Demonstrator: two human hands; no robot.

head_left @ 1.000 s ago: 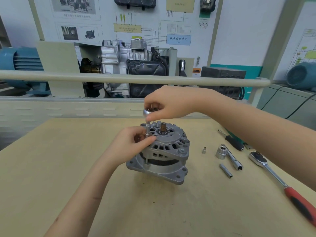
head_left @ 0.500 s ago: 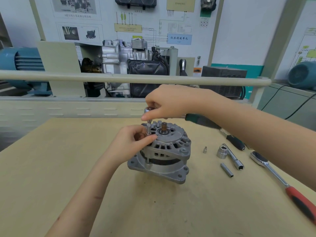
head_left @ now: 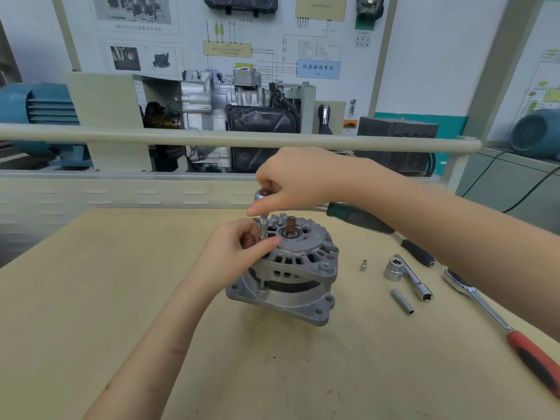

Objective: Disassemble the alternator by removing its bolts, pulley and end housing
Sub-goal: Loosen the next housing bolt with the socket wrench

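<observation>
A person's left hand, reaching in from the lower left of the frame, is pinching the narrow socket between curled fingers, steadying it upright on a bolt that is hidden beneath it. Just right of it, in the middle of the frame, the alternator is sitting on the table with its bare shaft pointing straight up. Directly above the socket, the right hand is curling its fingers over the head of a ratchet, whose dark green handle is running off rightward behind the forearm. The socket's long axis is standing vertical, so turning looks like the coming move. Loose sockets and a red-handled ratchet are lying at the right.
</observation>
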